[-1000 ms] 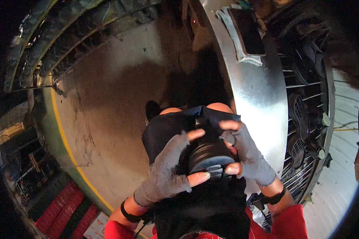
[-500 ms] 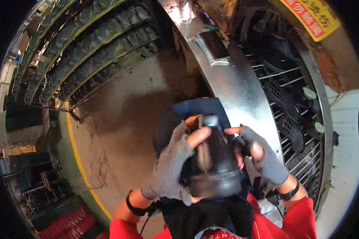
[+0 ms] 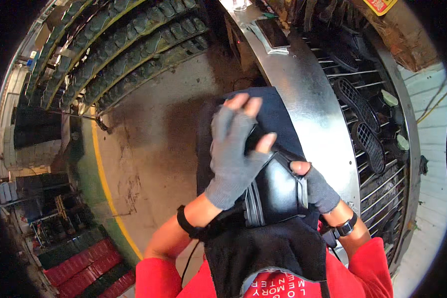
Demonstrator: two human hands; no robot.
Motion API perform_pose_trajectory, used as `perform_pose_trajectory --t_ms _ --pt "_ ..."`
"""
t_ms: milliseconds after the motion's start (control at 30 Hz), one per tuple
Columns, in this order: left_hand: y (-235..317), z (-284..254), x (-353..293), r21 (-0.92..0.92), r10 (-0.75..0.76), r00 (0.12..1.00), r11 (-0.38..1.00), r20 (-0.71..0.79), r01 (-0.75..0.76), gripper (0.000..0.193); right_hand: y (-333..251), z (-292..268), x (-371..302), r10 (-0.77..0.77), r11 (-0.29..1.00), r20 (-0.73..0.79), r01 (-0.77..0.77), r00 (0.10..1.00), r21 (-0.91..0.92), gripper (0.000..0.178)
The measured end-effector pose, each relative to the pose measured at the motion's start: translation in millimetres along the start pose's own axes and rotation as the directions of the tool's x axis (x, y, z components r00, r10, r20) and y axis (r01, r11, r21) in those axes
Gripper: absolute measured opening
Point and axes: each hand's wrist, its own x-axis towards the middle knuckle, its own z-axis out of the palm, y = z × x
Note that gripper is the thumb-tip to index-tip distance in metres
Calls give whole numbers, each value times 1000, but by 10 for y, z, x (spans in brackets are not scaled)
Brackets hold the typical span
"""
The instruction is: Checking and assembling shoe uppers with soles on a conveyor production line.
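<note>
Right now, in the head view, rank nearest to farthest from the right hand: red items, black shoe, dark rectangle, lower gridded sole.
1. Black shoe: held by the right hand
2. Lower gridded sole: right, on the rack
3. Dark rectangle: top, on metal ledge
4. Red items: lower left

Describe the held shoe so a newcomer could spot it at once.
Left of the long metal counter is a black shoe, gripped on its right side by the gray-gloved right hand. Smooth and glossy, it stands apart from the gridded soles beyond the counter.
</note>
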Motion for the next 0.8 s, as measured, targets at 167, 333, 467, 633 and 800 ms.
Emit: perform_pose_trajectory --t_ms 167,333,467,633,800 --pt "-370 563 473 -632 113 974 774 199 39 68 -193 -309 -310 -435 900 -289 421 853 -115 52" --pt "-653 688 260 -693 -25 705 160 709 703 74 -797 -1893 -1899 -669 744 -478 519 569 -422 66" --pt "-1032 695 -321 -706 -290 722 178 628 685 50 -806 -2549 -3156 -658 747 -673 187 338 -638 45" --pt "-944 766 -203 -609 -268 739 431 618 666 34 -201 -3589 -4219 -544 657 -795 -453 270 -603 55" --pt "-960 728 -212 -589 -301 732 444 612 675 37 -589 -2534 -2632 -872 -110 -313 -773 377 -624 88"
